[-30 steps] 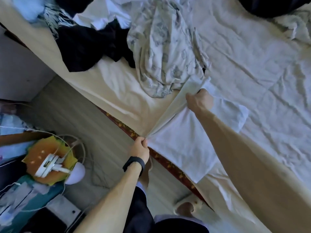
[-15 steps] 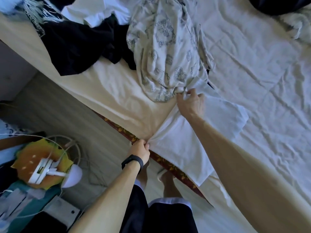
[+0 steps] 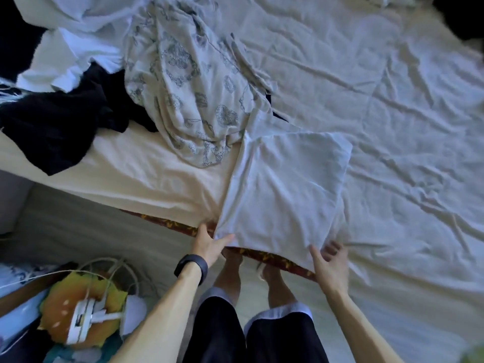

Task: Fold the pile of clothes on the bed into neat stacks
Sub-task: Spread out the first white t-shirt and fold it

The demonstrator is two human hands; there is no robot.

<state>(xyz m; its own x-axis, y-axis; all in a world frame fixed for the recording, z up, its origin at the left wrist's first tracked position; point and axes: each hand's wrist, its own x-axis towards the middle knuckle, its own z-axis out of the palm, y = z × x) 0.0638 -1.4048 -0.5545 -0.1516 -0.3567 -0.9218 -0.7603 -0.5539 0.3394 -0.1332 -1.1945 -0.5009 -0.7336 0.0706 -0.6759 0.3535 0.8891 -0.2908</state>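
Head view: my left hand (image 3: 209, 244) pinches the near left corner of the folded white garment (image 3: 282, 189) lying at the bed (image 3: 406, 127)'s near edge, its fingertips hidden beneath; my right hand (image 3: 331, 265), well apart, touches the near right corner, grip indiscernible; the unfolded pile (image 3: 183, 100) at the far left is cut off.

The white shirt (image 3: 282, 189) lies folded flat at the near edge of the bed (image 3: 406, 127). The left hand (image 3: 209, 244) pinches the shirt's near-left corner. The right hand (image 3: 331, 265) rests at its near-right corner, fingers loosely spread. A flowered cloth (image 3: 188, 87) touches its far-left edge. Dark clothes (image 3: 52, 127) lie further left.
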